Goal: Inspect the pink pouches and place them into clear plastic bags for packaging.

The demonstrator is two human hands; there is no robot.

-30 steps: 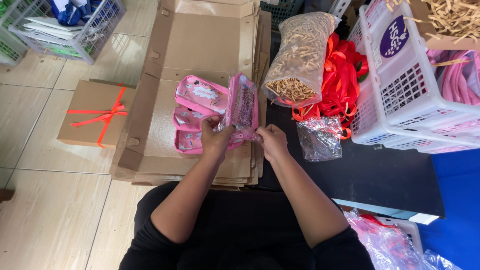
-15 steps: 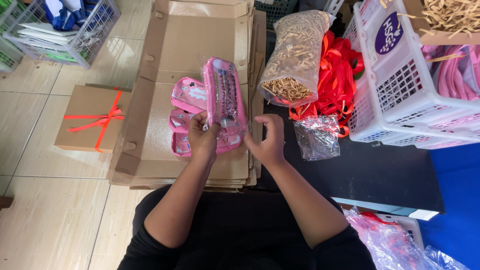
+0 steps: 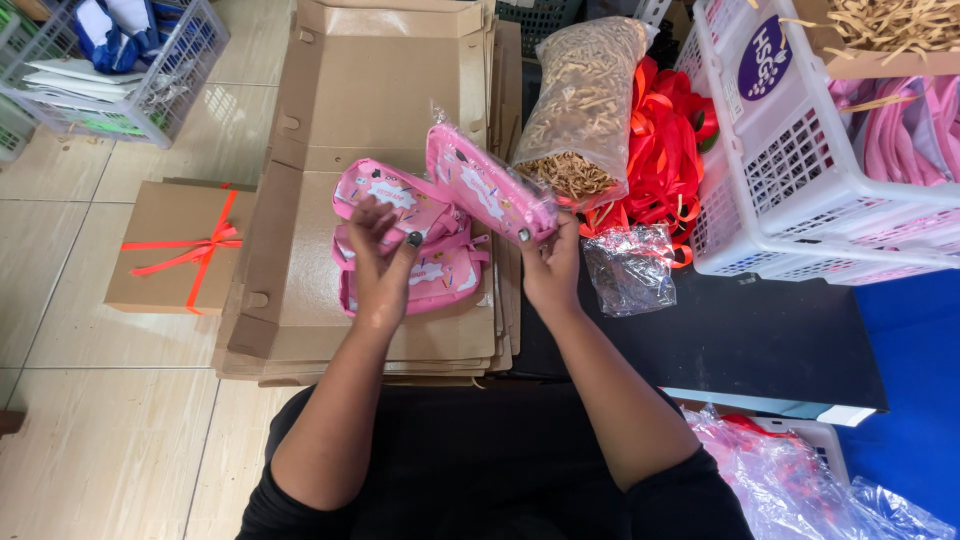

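While right hand [image 3: 548, 262] lifts pencil case [image 3: 488, 184], left hand [image 3: 385, 255] presses pouches [image 3: 440, 270].

1. A stack of flattened cartons [image 3: 390, 90] is lying on the floor, with a backpack [image 3: 440, 270] resting on it
2. A ribboned box [image 3: 180, 248] is sitting left of the stack
3. A bag of shredded filler [image 3: 585, 100] is leaning right of the stack
4. A basket [image 3: 800, 170] is standing farther right, ribbons [image 3: 665, 150] lying between it and the bag
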